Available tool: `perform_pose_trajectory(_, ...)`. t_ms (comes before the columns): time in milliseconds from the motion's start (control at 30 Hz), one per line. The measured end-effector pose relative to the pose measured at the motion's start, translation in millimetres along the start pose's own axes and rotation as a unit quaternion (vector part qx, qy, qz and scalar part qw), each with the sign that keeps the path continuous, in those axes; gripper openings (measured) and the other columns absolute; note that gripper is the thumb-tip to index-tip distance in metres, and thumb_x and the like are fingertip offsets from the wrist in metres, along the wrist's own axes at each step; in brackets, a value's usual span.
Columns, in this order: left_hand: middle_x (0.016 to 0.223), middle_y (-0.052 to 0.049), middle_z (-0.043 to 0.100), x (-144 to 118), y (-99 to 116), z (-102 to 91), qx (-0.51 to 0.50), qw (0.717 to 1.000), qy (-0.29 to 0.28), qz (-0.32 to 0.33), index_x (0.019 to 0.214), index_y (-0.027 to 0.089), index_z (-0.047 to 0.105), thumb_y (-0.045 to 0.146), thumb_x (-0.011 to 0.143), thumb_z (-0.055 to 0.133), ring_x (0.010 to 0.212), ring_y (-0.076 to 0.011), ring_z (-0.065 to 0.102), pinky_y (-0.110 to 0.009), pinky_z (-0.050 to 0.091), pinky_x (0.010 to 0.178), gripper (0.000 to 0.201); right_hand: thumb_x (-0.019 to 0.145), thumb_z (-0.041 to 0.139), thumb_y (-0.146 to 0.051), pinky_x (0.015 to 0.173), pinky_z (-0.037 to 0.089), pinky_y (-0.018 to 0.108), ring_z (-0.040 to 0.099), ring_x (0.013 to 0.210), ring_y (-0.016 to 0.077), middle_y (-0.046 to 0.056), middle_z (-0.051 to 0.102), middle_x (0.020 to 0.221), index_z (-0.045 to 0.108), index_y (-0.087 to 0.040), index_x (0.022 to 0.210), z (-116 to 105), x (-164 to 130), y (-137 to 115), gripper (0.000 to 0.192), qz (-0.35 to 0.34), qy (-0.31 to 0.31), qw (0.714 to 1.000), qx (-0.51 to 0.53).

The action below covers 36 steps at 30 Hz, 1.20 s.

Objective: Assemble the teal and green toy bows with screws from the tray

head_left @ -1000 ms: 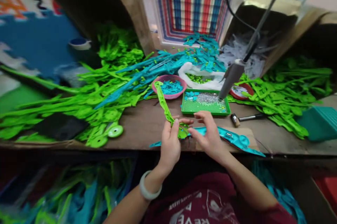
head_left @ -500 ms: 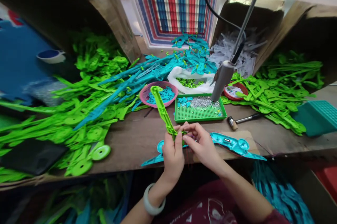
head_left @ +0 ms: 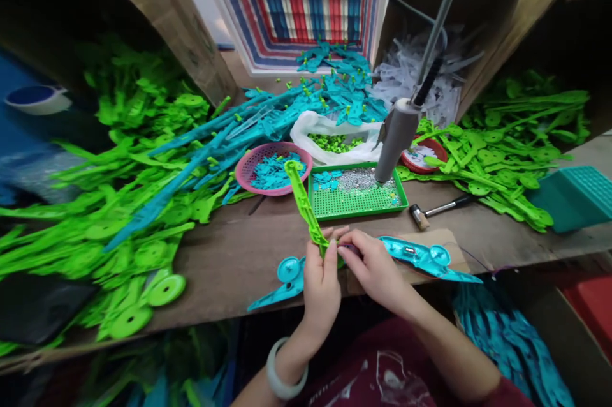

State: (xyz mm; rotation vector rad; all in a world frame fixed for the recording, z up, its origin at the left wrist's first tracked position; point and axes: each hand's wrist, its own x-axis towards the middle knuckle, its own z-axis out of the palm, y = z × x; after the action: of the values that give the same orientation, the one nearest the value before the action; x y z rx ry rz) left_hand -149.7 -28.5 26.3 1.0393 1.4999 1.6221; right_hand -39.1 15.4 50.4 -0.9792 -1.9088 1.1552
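Green plastic — a long lime strip [head_left: 305,203] — rises slanting from the left hand [head_left: 322,279], whose grip is clenched around its lower end at the table's near edge, close to the middle. The right hand [head_left: 375,270] meets it there, fingertips pinched on the same end of the strip, thumb beside the left thumb. Under both hands lies a teal plastic piece [head_left: 423,257], flat along the near edge and stretching out to either side; its right part rests on a scrap of cardboard [head_left: 456,247]. Just beyond the hands sits a green tray [head_left: 356,206] of small silver bits, with a grey hanging tool [head_left: 394,139] standing over its far right corner. A pink basket [head_left: 251,171] of teal scraps is beside the tray on its left — a small hammer [head_left: 437,209] lies to its right.
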Motion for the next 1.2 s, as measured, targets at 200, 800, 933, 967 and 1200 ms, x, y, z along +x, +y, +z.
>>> perform_pose_trajectory(200, 0.108, -0.005, 0.072, -2, 4, -5.2, -0.09, 0.988, -0.039, -0.122, 0.128, 0.023, 0.054, 0.057, 0.094, 0.059, 0.11, -0.0241, 0.067, -0.039, 0.052, 0.096, 0.048, 0.097, 0.054, -0.033, 0.066, 0.042, 0.025, 0.055, 0.071, 0.0135, -0.001, 0.062, 0.078, 0.06, -0.02, 0.088, -29, 3, 1, 0.017, 0.044, -0.013, 0.995, 0.089)
perform_pose_trajectory(800, 0.137, -0.008, 0.066, -22, -12, -7.4, -0.125, 0.976, -0.034, -0.177, 0.125, 0.02, 0.069, 0.046, 0.085, 0.063, 0.139, -0.0316, 0.05, -0.045, 0.032, 0.122, 0.048, 0.092, 0.049, -0.033, 0.059, 0.032, 0.024, 0.044, 0.061, 0.0119, -0.004, 0.049, 0.067, 0.05, -0.022, 0.078, -12, -5, -13, 0.017, 0.1, -0.019, 0.994, 0.049)
perform_pose_trajectory(933, 0.14, -0.006, 0.064, -23, -14, -9.3, -0.126, 0.977, -0.05, -0.162, 0.127, 0.021, 0.07, 0.046, 0.085, 0.062, 0.141, -0.0314, 0.048, -0.044, 0.031, 0.123, 0.049, 0.092, 0.049, -0.033, 0.059, 0.033, 0.024, 0.046, 0.062, 0.0118, -0.004, 0.051, 0.067, 0.051, -0.022, 0.079, -11, -6, -10, 0.017, 0.109, -0.026, 0.992, 0.065)
perform_pose_trajectory(967, 0.141, -0.006, 0.064, -23, -15, -9.4, -0.13, 0.977, -0.051, -0.161, 0.128, 0.021, 0.069, 0.047, 0.086, 0.062, 0.142, -0.0309, 0.048, -0.043, 0.031, 0.123, 0.05, 0.092, 0.049, -0.033, 0.059, 0.033, 0.024, 0.046, 0.062, 0.0119, -0.004, 0.051, 0.067, 0.051, -0.022, 0.079, -11, -6, -9, 0.017, 0.111, -0.025, 0.991, 0.064)
perform_pose_trajectory(1200, 0.137, -0.01, 0.067, -23, -12, -5.9, -0.128, 0.973, -0.022, -0.192, 0.124, 0.02, 0.072, 0.061, 0.087, 0.065, 0.137, -0.0302, 0.054, -0.045, 0.036, 0.121, 0.055, 0.092, 0.049, -0.03, 0.058, 0.034, 0.023, 0.048, 0.06, 0.0116, -0.004, 0.054, 0.065, 0.051, -0.022, 0.078, -8, -6, -6, 0.016, 0.116, -0.02, 0.991, 0.068)
